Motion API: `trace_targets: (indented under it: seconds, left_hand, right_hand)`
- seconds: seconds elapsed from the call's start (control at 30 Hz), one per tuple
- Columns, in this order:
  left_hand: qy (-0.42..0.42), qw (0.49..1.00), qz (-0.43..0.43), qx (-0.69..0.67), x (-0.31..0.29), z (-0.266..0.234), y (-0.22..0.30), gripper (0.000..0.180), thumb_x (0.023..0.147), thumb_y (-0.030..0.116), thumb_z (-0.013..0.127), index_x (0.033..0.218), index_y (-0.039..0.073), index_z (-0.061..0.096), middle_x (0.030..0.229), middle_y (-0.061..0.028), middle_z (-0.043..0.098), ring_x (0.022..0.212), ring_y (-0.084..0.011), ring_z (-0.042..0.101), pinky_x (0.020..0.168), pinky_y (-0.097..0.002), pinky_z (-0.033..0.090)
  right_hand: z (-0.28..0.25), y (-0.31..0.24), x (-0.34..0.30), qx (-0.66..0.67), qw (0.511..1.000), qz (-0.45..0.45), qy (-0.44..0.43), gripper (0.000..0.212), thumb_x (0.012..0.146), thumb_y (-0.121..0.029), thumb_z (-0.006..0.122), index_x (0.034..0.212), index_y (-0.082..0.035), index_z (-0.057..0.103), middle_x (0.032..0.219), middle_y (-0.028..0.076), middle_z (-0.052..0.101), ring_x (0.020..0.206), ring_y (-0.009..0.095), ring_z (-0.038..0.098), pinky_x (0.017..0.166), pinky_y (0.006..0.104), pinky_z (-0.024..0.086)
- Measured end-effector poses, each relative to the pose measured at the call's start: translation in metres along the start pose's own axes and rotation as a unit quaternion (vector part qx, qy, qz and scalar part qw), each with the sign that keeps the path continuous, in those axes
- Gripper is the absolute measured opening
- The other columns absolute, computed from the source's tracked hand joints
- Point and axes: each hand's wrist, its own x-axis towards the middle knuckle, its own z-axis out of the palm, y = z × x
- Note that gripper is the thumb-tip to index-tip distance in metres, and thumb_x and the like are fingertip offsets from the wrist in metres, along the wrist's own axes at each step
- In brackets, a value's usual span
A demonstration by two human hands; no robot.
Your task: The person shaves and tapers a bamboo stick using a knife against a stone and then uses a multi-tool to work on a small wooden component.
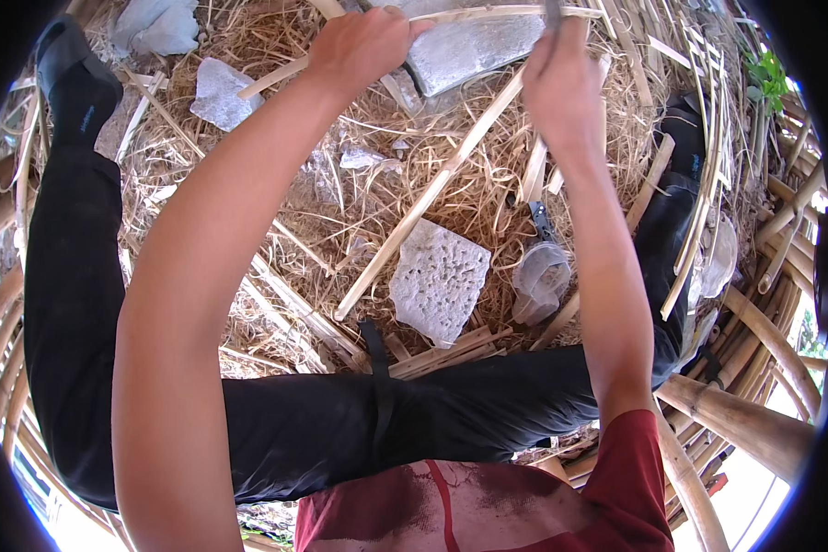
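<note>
My left hand is closed on a thin pale bamboo strip at the top of the view. The strip stretches rightward over a flat grey stone block to my right hand. My right hand is closed round what looks like a knife, its narrow dark blade upright against the strip. How the blade's edge meets the strip is too small to tell. A longer bamboo strip slants down and left from beside my right hand.
Between my outstretched legs, curly shavings cover the ground. A pitted pale stone lies beside a clear plastic cup. Another grey stone sits at the left. Thick bamboo poles stand at the right, and long strips lean over my right leg.
</note>
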Motion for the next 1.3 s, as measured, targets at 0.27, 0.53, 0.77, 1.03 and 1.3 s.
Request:
trace_targets:
  seconds: [0.27,0.53,0.77,1.03,1.3]
  left_hand:
    - [0.070,0.997,-0.002,0.043,0.001,0.012,0.001,0.064,0.107,0.050,0.038,0.093,-0.004,0.068,0.073,-0.0204,0.071,0.068,-0.0391,0.072,0.058,-0.0517,0.059]
    - [0.094,0.994,0.037,0.030,0.000,0.017,-0.004,0.063,0.107,0.048,0.039,0.089,-0.005,0.067,0.067,-0.0219,0.069,0.062,-0.0384,0.072,0.051,-0.0503,0.057]
    - [0.055,0.998,0.010,0.027,-0.003,0.014,-0.006,0.063,0.108,0.049,0.037,0.090,-0.004,0.066,0.069,-0.0223,0.069,0.066,-0.0400,0.072,0.056,-0.0525,0.058]
    - [0.055,0.998,0.012,0.021,-0.002,0.014,0.002,0.063,0.108,0.049,0.037,0.089,-0.005,0.066,0.068,-0.0232,0.069,0.064,-0.0397,0.072,0.054,-0.0514,0.057]
    - [0.074,0.997,0.031,0.019,-0.006,0.016,-0.003,0.065,0.108,0.049,0.037,0.088,-0.006,0.066,0.069,-0.0243,0.069,0.064,-0.0407,0.072,0.054,-0.0508,0.059]
  right_hand:
    - [-0.030,-0.042,0.003,0.024,0.986,-0.045,0.156,0.023,0.104,-0.020,0.047,0.113,0.002,0.049,0.077,0.028,0.064,0.070,0.046,0.066,0.061,0.0540,0.050]
    - [0.031,0.010,-0.019,0.021,0.996,-0.006,-0.085,0.023,0.102,-0.018,0.047,0.106,0.004,0.048,0.080,0.036,0.066,0.079,0.054,0.066,0.071,0.0624,0.054]
    - [-0.060,-0.049,0.004,0.181,0.979,0.087,0.034,0.022,0.102,-0.015,0.047,0.112,0.004,0.053,0.088,0.031,0.062,0.082,0.051,0.062,0.070,0.0550,0.047]
    - [0.031,0.010,-0.034,0.063,0.998,-0.012,-0.024,0.021,0.102,-0.015,0.047,0.106,0.006,0.046,0.074,0.034,0.065,0.064,0.053,0.066,0.056,0.0565,0.055]
    - [-0.019,-0.016,-0.014,0.109,0.993,0.052,0.012,0.023,0.104,-0.020,0.046,0.104,0.004,0.046,0.066,0.026,0.064,0.061,0.045,0.067,0.056,0.0519,0.052]
